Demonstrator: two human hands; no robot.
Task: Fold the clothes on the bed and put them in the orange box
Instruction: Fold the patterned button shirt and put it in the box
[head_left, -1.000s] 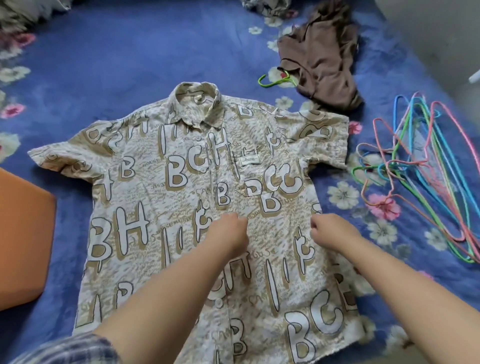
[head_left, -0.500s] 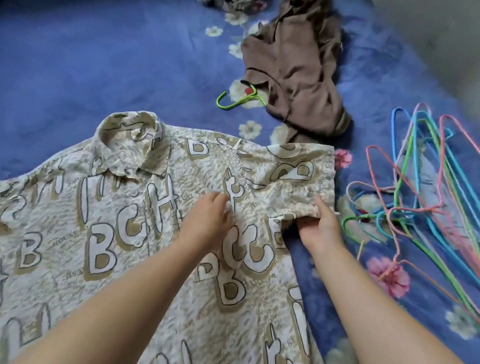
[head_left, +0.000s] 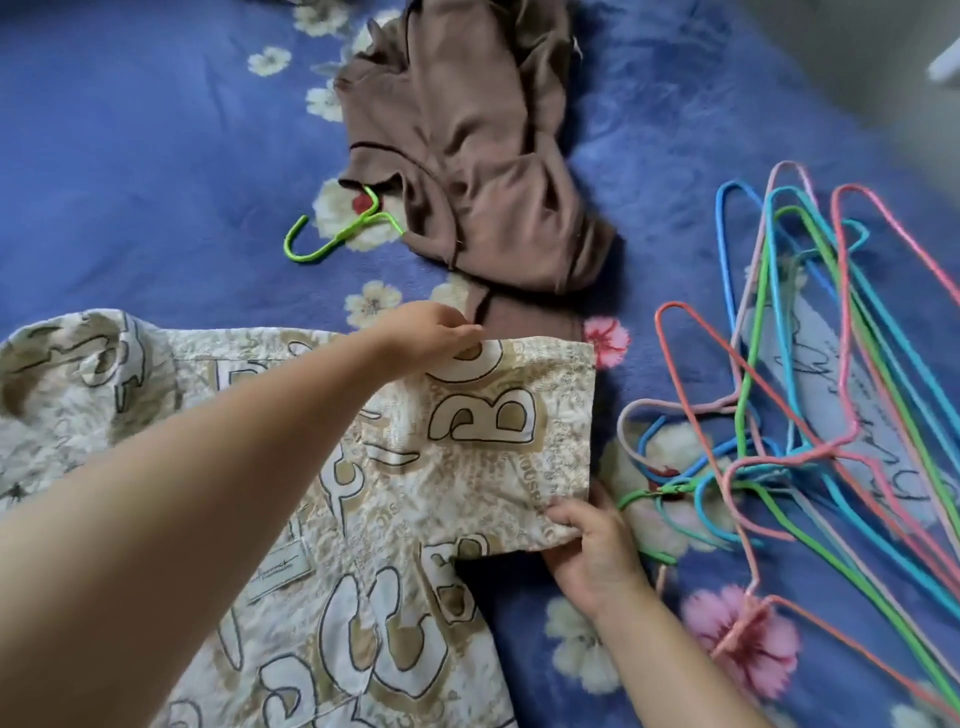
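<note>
A beige short-sleeved shirt (head_left: 363, 519) printed with large white letters lies spread flat on the blue floral bedspread (head_left: 130, 156), collar at the left. My left hand (head_left: 436, 332) pinches the top edge of its right sleeve. My right hand (head_left: 587, 545) grips the lower corner of the same sleeve's cuff. A crumpled brown garment (head_left: 467, 145) lies beyond the sleeve, partly under it. The orange box is out of view.
A green hanger (head_left: 337, 234) pokes out from under the brown garment. A tangled pile of several coloured wire hangers (head_left: 805, 389) lies just right of the sleeve, close to my right hand. A grey wall (head_left: 857, 52) runs along the bed's far right.
The view has shifted right, dropping the orange box out of frame. Both hands left the shirt's middle and moved to its right sleeve, and each has taken hold of the sleeve.
</note>
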